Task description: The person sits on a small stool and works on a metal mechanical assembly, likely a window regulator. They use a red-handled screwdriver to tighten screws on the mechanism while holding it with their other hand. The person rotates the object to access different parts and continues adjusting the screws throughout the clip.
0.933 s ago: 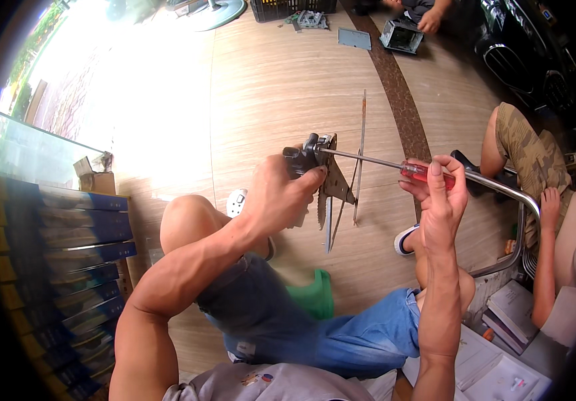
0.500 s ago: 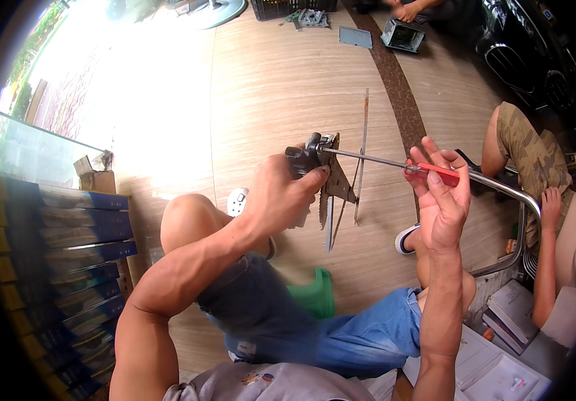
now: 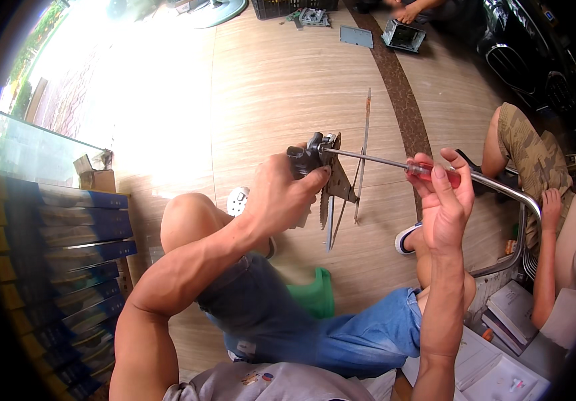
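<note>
A flat grey rectangular panel [image 3: 356,37] lay near a black plastic crate [image 3: 276,9] toward the beige floor's [image 3: 274,87] far edge.

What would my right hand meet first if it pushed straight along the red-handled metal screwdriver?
Likely the black plastic-and-metal assembly in your left hand; the tip of the screwdriver seems against it, though depth is unclear.
</note>
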`<state>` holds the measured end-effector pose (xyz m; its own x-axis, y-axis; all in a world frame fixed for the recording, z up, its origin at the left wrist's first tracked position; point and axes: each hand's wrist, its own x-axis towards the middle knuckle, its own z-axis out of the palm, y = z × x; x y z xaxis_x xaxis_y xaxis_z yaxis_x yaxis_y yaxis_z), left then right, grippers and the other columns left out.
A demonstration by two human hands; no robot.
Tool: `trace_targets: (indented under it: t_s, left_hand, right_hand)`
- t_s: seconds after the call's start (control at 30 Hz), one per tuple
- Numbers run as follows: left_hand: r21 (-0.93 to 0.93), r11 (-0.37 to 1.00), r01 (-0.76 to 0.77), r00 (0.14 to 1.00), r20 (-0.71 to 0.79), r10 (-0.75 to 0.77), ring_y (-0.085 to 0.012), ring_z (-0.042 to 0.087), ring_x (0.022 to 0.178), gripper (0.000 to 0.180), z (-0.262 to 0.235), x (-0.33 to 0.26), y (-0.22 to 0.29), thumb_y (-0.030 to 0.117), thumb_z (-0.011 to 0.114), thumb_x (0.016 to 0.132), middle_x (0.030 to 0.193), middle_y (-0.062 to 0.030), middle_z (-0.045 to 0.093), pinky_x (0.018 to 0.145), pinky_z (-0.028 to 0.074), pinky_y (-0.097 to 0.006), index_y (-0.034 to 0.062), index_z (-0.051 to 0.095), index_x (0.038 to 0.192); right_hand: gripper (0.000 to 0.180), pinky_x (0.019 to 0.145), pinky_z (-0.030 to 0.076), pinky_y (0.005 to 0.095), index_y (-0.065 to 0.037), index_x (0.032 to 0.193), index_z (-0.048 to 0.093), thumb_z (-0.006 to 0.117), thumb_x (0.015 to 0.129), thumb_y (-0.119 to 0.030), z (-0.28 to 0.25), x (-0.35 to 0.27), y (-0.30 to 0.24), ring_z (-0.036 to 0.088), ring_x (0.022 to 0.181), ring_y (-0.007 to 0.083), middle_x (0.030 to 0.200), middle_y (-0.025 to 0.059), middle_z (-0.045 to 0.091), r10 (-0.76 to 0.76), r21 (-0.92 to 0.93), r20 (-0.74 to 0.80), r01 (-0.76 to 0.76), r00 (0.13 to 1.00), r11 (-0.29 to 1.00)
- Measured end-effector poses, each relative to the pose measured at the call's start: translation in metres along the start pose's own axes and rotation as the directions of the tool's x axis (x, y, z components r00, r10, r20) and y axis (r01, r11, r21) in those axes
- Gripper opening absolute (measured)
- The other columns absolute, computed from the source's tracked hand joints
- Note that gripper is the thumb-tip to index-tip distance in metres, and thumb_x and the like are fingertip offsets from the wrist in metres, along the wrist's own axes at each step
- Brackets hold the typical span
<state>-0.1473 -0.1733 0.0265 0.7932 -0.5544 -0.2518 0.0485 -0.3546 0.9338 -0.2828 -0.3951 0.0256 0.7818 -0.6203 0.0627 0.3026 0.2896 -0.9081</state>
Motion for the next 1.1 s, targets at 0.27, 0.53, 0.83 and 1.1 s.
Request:
trace_targets:
  t_s: [0.27,0.53,0.83,1.1]
  left_hand:
    - [0.006,1.0,-0.018,1.0,0.025,0.018,-0.0147,0.059,0.053,0.023,0.001,0.0,0.004,0.018,0.064,0.095,0.061,-0.0081,0.061,0.05,0.046,-0.034,-0.0045,0.065,0.093]
    - [0.002,0.998,0.068,0.996,0.056,-0.068,-0.0094,0.059,0.062,0.024,0.001,0.002,0.005,0.02,0.068,0.096,0.071,-0.0028,0.065,0.056,0.048,-0.029,-0.0023,0.071,0.105]
    - [-0.019,0.999,0.03,0.999,0.02,-0.029,-0.0119,0.059,0.059,0.024,0.003,0.003,0.001,0.02,0.067,0.095,0.067,-0.0053,0.063,0.053,0.048,-0.031,-0.0039,0.067,0.097]
    - [-0.029,0.999,0.03,0.999,0.015,-0.03,-0.0156,0.06,0.053,0.027,0.002,0.004,-0.002,0.022,0.066,0.095,0.061,-0.0083,0.061,0.049,0.048,-0.034,-0.0042,0.064,0.087]
  right_hand:
    - [0.036,0.091,0.06,0.0396,0.001,0.129,0.049,0.065,0.102,-0.018,0.01,0.0,-0.001,0.072,0.1,0.0271,0.111,0.0225,0.07,-0.04,-0.02,-0.078,0.038,0.996,0.999]
    - [0.04,0.096,0.058,0.0415,0.001,0.132,0.047,0.066,0.1,-0.012,0.008,0.001,-0.003,0.07,0.106,0.0283,0.115,0.0236,0.069,-0.028,-0.148,-0.071,0.017,0.997,0.989]
    - [0.038,0.093,0.059,0.039,-0.001,0.132,0.046,0.065,0.101,-0.013,-0.007,0.001,-0.001,0.07,0.107,0.0285,0.119,0.0228,0.068,0.027,-0.313,-0.034,-0.037,0.999,0.949]
    - [0.037,0.091,0.06,0.0386,0.001,0.13,0.046,0.064,0.102,-0.014,-0.006,0.001,-0.003,0.07,0.103,0.0257,0.113,0.0217,0.069,0.04,-0.202,-0.003,-0.04,0.999,0.979]
